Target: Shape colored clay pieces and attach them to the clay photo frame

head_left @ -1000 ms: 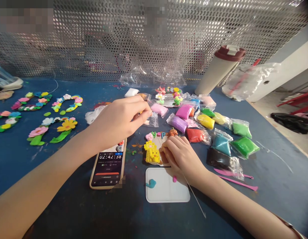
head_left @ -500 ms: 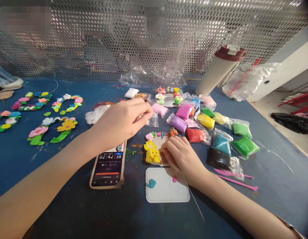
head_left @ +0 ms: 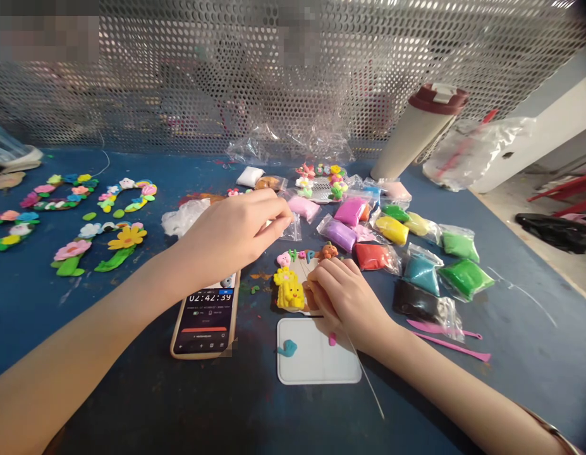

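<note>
My right hand [head_left: 350, 298] is closed at the right side of a small decorated plaque [head_left: 289, 294]. Its fingertips pinch a thin white cord [head_left: 368, 376], which crosses the plaque and trails out below the wrist. The plaque carries a yellow clay animal, a yellow flower, a pink face, small coloured letters and a brown figure. My left hand [head_left: 243, 227] hovers over the top of the phone [head_left: 205, 322], thumb and fingers pinched together; what is between them, if anything, is hidden. Just below the plaque lies a white board [head_left: 316, 370] with a teal clay piece [head_left: 287, 348] and a pink bit [head_left: 332, 340].
Bags of coloured clay, such as the red bag [head_left: 372, 256], spread behind and right of my right hand. Pink modelling tools [head_left: 456, 347] lie at the right. A tumbler [head_left: 416, 136] stands near the mesh panel [head_left: 179, 95]. Clay-decorated frames [head_left: 126, 239] lie at left.
The cord's free end has shifted slightly to the left and up. My left hand has moved very slightly; my right hand stays at the plaque.
</note>
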`<action>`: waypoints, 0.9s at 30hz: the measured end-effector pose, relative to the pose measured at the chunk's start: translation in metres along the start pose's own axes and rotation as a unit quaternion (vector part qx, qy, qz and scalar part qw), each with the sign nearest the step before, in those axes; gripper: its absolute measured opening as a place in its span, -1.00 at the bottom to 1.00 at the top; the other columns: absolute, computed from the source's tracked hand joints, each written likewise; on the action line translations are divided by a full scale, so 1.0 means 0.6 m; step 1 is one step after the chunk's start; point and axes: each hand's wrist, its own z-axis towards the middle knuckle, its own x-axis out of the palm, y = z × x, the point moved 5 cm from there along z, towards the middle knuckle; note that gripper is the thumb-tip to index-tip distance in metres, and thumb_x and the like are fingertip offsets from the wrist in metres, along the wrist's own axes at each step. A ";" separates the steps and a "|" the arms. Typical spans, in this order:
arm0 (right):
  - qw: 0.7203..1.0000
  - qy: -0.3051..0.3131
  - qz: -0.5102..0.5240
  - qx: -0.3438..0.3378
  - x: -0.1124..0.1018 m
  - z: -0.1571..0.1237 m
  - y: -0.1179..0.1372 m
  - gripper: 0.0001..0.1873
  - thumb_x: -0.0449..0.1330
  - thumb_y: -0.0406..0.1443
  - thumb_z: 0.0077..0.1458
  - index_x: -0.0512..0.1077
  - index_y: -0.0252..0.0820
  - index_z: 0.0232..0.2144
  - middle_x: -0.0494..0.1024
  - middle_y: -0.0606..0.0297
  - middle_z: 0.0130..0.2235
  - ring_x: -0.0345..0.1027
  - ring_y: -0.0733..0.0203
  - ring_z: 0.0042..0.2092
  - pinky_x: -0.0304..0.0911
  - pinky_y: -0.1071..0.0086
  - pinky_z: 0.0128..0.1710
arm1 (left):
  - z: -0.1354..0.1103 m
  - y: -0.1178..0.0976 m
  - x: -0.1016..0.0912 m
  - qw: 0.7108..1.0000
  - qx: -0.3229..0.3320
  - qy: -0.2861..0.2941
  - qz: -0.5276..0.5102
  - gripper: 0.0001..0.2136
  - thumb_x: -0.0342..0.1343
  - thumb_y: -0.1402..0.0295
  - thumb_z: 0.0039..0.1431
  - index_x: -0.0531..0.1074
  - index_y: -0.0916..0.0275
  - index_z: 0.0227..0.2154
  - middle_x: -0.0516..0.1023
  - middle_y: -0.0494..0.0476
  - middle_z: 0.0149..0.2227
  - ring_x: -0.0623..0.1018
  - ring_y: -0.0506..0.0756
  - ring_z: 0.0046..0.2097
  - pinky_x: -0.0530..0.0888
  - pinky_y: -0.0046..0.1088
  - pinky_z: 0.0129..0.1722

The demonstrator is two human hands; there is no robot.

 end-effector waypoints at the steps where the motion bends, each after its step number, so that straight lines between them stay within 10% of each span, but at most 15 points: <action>1: 1.000 0.000 -0.001 0.001 0.001 0.000 0.000 -0.86 -0.02 -0.47 0.10 0.28 -0.19 -0.42 0.37 0.20 -0.39 0.16 0.12 -0.33 0.03 0.26 -0.29 | 0.000 0.000 0.001 1.000 0.002 0.001 0.002 -0.79 -0.08 0.37 0.31 0.47 0.23 -0.26 0.55 0.10 -0.22 0.52 0.10 -0.14 0.38 -0.38 -0.18; 27: 0.998 -0.047 -0.019 -0.033 -0.027 -0.005 0.008 -0.77 -0.06 -0.39 0.24 0.32 -0.21 -0.43 0.42 0.19 -0.41 0.18 0.15 -0.36 0.06 0.27 -0.31 | -0.002 0.013 0.016 0.999 0.000 0.041 0.003 -0.78 -0.10 0.41 0.33 0.47 0.20 -0.21 0.54 0.05 -0.16 0.52 0.10 -0.10 0.38 -0.37 -0.08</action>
